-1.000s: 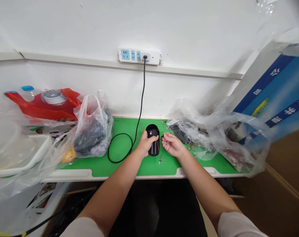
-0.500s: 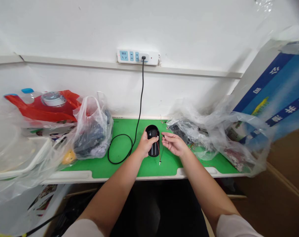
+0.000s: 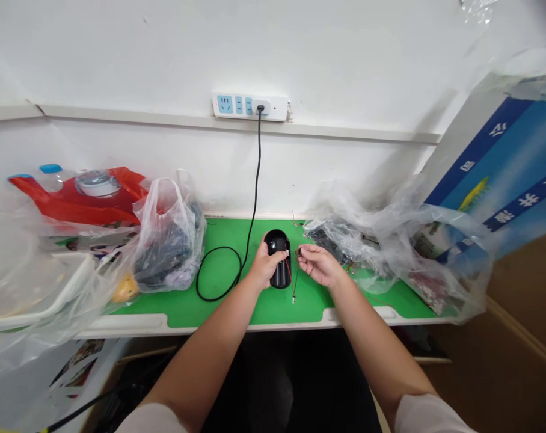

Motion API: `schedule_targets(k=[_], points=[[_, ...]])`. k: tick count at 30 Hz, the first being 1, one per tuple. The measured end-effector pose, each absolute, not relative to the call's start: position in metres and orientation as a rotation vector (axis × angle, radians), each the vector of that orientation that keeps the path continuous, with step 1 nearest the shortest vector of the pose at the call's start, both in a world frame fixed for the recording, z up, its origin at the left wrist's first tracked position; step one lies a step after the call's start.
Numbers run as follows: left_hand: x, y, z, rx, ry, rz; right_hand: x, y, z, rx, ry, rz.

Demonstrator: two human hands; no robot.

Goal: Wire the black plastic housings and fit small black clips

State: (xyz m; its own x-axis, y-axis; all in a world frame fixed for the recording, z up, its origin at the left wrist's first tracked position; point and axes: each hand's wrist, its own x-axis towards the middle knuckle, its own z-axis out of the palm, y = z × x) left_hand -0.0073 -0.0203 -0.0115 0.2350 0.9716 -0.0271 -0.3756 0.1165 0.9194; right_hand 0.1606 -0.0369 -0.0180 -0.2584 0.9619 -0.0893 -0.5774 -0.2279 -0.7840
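My left hand [image 3: 267,265] is wrapped round the left side of a glossy black plastic housing [image 3: 281,278], rounded at its far end, its thumb lying across the top. From under the thumb run thin red and black wires [image 3: 293,287], which hang down to a small white connector [image 3: 293,299] over the green surface. Just right of the housing, my right hand [image 3: 319,265] pinches a small dark piece [image 3: 299,252] between thumb and fingertips; its kind is too small to make out. The right hand and the housing are apart.
A black cable [image 3: 257,180] drops from a power strip [image 3: 250,106] and coils on the green mat [image 3: 250,313]. Filled plastic bags [image 3: 169,240] stand at left. Clear plastic [image 3: 372,240] covers dark parts at right, beside a big blue box [image 3: 521,162].
The right hand has turned slightly, and the small dark piece in its fingers sits at another angle. The left hand keeps its hold on the housing.
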Motion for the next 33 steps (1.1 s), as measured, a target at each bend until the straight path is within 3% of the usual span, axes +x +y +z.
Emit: schedule_targets(k=[26,33], points=[[-0.006,-0.016,-0.016,1.262,0.807,1.237,0.143,-0.039,-0.016,-0.893,-0.878,1.561],[-0.007,-0.012,-0.020,1.331,0.880,1.277,0.135,-0.042,-0.020,-1.018,-1.198,1.311]])
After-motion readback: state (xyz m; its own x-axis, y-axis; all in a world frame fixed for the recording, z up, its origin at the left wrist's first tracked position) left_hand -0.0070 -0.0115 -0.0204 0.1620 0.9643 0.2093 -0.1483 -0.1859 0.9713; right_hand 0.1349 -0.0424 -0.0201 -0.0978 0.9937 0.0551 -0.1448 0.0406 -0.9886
